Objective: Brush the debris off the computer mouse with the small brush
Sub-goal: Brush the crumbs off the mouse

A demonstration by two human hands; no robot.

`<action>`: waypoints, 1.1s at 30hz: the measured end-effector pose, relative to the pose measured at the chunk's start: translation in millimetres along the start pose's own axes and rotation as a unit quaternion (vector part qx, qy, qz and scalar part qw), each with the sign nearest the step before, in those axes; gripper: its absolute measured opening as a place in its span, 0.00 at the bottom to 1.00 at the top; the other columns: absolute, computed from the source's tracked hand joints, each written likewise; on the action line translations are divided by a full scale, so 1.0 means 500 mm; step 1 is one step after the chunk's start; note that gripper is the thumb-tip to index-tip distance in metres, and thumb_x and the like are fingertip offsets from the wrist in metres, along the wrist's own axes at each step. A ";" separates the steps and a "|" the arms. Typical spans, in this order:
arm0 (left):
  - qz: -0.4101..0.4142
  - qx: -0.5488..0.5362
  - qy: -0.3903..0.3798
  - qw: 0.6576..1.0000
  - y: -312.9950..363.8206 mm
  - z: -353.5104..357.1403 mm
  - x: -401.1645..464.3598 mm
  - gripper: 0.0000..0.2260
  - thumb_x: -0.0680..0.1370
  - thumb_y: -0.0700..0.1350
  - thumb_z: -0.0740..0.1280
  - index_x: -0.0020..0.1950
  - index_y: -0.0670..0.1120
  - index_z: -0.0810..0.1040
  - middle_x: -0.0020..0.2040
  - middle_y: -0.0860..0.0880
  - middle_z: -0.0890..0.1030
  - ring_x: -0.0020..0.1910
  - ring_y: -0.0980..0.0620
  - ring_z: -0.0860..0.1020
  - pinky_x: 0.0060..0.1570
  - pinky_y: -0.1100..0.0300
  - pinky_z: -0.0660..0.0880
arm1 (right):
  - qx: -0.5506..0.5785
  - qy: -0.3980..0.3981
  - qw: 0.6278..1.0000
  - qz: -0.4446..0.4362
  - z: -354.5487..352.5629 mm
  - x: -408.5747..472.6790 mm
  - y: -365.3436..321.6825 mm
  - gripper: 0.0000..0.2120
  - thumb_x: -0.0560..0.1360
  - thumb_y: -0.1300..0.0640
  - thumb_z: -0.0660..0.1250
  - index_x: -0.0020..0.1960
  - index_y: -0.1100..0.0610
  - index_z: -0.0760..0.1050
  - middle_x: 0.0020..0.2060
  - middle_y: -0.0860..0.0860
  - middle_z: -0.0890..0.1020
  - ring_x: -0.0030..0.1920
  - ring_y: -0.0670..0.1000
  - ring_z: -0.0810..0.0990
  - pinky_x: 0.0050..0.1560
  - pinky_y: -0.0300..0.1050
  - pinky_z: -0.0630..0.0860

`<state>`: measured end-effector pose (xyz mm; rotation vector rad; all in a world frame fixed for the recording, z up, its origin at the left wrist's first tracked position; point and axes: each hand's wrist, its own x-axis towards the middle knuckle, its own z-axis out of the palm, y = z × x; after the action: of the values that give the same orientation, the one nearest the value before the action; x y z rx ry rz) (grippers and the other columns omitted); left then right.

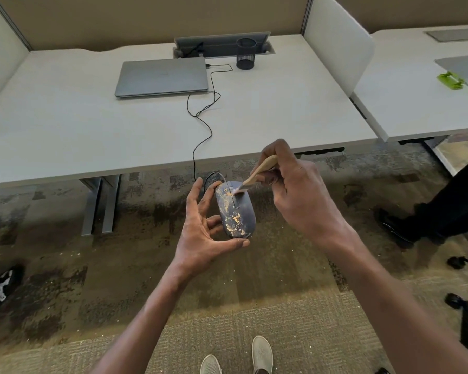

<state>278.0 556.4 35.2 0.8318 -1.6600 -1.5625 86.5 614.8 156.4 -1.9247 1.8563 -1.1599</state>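
A dark grey wired computer mouse (pixel 239 211) is held in the air over the carpet, in front of the desk edge. Orange-tan debris lies on its left half, near the front and near the rear. My left hand (pixel 204 233) grips it from the left and from below, thumb under its rear end. My right hand (pixel 292 190) holds a small brush (pixel 260 171) with a pale wooden handle. Its light bristles touch the mouse top near the scroll wheel.
The mouse's black cable (pixel 203 114) runs up over the white desk (pixel 65 125) to a closed grey laptop (pixel 162 76). A black mesh pen cup (pixel 246 55) stands behind. Another person's leg and shoe (pixel 427 211) are at right; chair castors (pixel 457 300) lower right.
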 end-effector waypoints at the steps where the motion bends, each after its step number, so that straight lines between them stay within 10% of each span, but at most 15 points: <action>1: 0.001 -0.003 0.004 1.000 0.001 -0.002 0.000 0.62 0.60 0.41 0.85 0.81 0.60 0.48 0.82 0.54 0.60 0.67 0.51 0.79 0.59 0.43 0.81 | 0.001 -0.005 1.000 0.002 0.001 -0.005 0.000 0.13 0.78 0.71 0.64 0.58 0.57 0.69 0.45 0.52 0.84 0.46 0.49 0.86 0.47 0.47 0.83; 15: 0.004 -0.013 0.024 1.000 -0.002 -0.010 -0.003 0.61 0.58 0.48 0.87 0.80 0.64 0.51 0.81 0.53 0.60 0.69 0.52 0.78 0.61 0.44 0.80 | 0.065 0.041 0.997 0.026 -0.025 -0.033 0.012 0.15 0.77 0.75 0.64 0.56 0.57 0.70 0.47 0.50 0.85 0.50 0.40 0.85 0.51 0.34 0.81; 33: 0.019 -0.010 0.053 0.998 -0.006 -0.015 0.002 0.60 0.59 0.45 0.85 0.80 0.63 0.50 0.81 0.54 0.60 0.68 0.56 0.78 0.60 0.56 0.79 | 0.096 0.011 0.995 0.028 -0.015 -0.115 0.033 0.24 0.77 0.73 0.65 0.54 0.43 0.69 0.48 0.47 0.85 0.52 0.45 0.86 0.52 0.43 0.84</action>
<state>283.6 551.3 32.7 0.8519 -1.5734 -1.4821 75.9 667.4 128.9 -1.7521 1.7280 -1.2947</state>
